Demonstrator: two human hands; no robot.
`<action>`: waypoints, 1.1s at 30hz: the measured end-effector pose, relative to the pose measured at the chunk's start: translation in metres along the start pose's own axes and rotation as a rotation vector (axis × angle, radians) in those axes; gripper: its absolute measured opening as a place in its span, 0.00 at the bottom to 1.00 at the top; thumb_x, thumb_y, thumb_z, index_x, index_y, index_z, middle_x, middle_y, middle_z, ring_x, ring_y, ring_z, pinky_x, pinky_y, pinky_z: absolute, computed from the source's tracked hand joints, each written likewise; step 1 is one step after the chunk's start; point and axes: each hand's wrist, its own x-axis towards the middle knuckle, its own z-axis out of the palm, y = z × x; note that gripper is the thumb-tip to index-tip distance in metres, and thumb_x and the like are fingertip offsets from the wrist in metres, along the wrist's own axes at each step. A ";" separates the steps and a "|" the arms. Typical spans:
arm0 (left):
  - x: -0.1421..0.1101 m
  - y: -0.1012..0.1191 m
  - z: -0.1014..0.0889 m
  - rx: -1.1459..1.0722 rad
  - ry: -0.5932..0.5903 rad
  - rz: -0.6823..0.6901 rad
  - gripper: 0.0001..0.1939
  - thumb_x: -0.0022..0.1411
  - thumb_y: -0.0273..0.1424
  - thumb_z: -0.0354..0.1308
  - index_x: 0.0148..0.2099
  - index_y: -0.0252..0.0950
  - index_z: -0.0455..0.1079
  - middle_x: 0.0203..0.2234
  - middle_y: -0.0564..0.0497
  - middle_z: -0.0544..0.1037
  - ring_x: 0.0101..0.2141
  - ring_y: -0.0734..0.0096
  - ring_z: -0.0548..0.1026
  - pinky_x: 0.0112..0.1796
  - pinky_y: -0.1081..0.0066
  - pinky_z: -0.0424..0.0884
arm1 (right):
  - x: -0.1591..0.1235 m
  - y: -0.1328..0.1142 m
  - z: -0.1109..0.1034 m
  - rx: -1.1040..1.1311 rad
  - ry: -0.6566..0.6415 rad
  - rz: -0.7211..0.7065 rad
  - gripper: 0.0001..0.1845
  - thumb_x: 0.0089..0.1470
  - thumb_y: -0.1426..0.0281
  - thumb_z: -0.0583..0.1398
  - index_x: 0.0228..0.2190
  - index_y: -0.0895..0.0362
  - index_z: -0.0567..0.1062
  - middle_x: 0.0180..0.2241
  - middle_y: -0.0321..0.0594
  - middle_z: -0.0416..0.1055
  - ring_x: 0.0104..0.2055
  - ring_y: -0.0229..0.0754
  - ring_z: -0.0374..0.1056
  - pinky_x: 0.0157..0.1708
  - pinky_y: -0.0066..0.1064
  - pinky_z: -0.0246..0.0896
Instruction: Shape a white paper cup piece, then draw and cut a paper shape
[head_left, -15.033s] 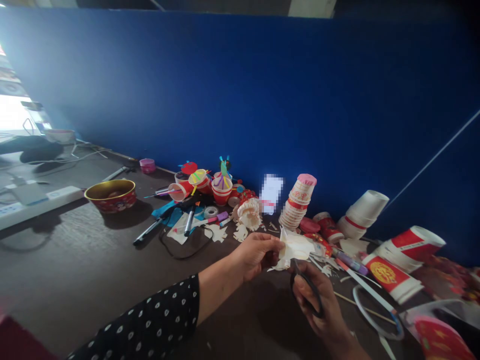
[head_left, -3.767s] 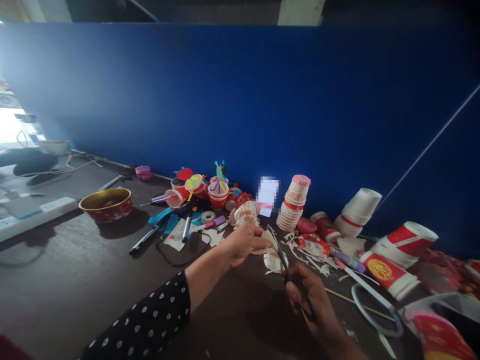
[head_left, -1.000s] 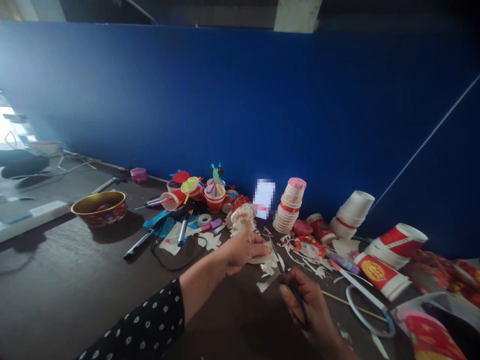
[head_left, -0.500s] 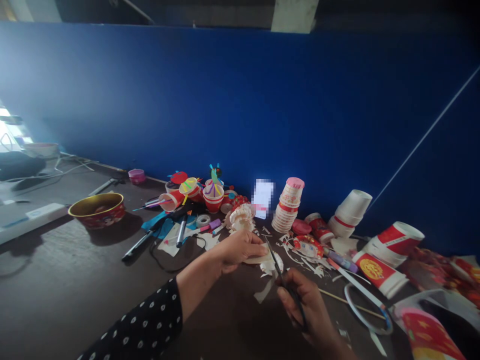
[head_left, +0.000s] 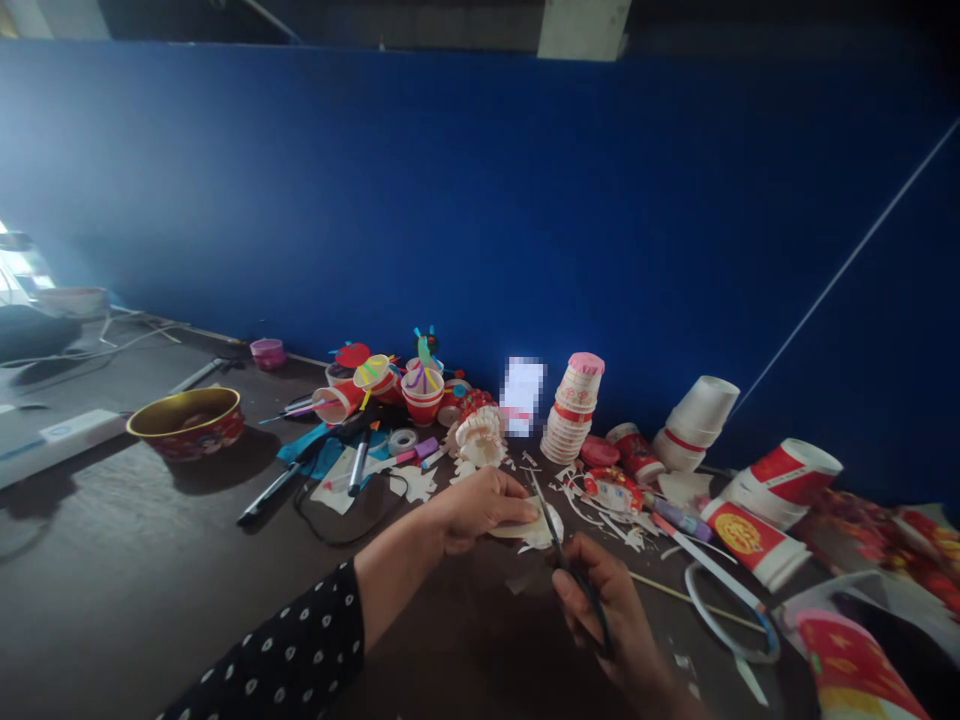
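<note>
My left hand pinches a piece of cream paper just above the dark table. In my right hand is a pair of dark-handled scissors, its blades pointing away from me and lying at the right edge of the paper. Whether the blades are parted I cannot tell. White paper scraps lie to the right of the scissors. Just beyond my left hand stands a white cup-like piece with a frilled rim.
A red and gold bowl stands at the left. Markers and a tape roll lie near decorated paper cups. Stacked cups stand before the blue partition. More cups and a white hoop are at the right.
The paper strip hanging below the scissors has dropped away, with a faint blur left there. Both hands keep nearly the same place; the whole view has shifted slightly.
</note>
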 end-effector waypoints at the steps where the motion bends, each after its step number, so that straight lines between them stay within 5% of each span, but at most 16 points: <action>1: 0.000 0.000 -0.001 -0.003 -0.002 -0.001 0.10 0.41 0.34 0.62 0.18 0.31 0.68 0.11 0.56 0.67 0.15 0.81 0.60 0.17 0.78 0.50 | 0.000 -0.001 0.000 -0.009 0.003 -0.008 0.20 0.43 0.52 0.59 0.22 0.55 0.61 0.12 0.22 0.50 0.11 0.25 0.44 0.09 0.16 0.40; 8: -0.001 0.000 -0.002 0.080 -0.020 0.046 0.12 0.42 0.36 0.61 0.20 0.31 0.68 0.11 0.57 0.64 0.15 0.82 0.57 0.18 0.77 0.48 | 0.002 0.008 0.000 0.069 0.034 0.048 0.19 0.41 0.55 0.62 0.24 0.55 0.63 0.14 0.24 0.54 0.12 0.26 0.47 0.10 0.17 0.44; 16: 0.001 -0.005 -0.001 0.300 -0.133 0.168 0.08 0.47 0.28 0.53 0.29 0.31 0.71 0.17 0.57 0.66 0.19 0.81 0.59 0.21 0.78 0.53 | 0.011 0.017 -0.008 0.225 0.247 -0.104 0.15 0.46 0.63 0.62 0.35 0.51 0.65 0.24 0.30 0.66 0.24 0.32 0.62 0.24 0.23 0.60; 26: 0.002 -0.015 0.006 0.449 -0.178 0.170 0.24 0.42 0.21 0.53 0.45 0.34 0.60 0.22 0.58 0.65 0.20 0.80 0.62 0.21 0.78 0.57 | 0.017 0.012 -0.008 0.182 0.244 -0.077 0.21 0.37 0.66 0.67 0.33 0.53 0.64 0.24 0.29 0.65 0.23 0.32 0.61 0.22 0.23 0.57; 33: 0.014 -0.026 0.008 0.260 -0.034 0.201 0.19 0.44 0.25 0.59 0.41 0.32 0.62 0.24 0.55 0.69 0.23 0.78 0.65 0.24 0.77 0.61 | 0.019 0.016 -0.013 0.130 0.415 -0.135 0.20 0.38 0.67 0.66 0.33 0.54 0.64 0.23 0.30 0.67 0.23 0.34 0.62 0.22 0.25 0.58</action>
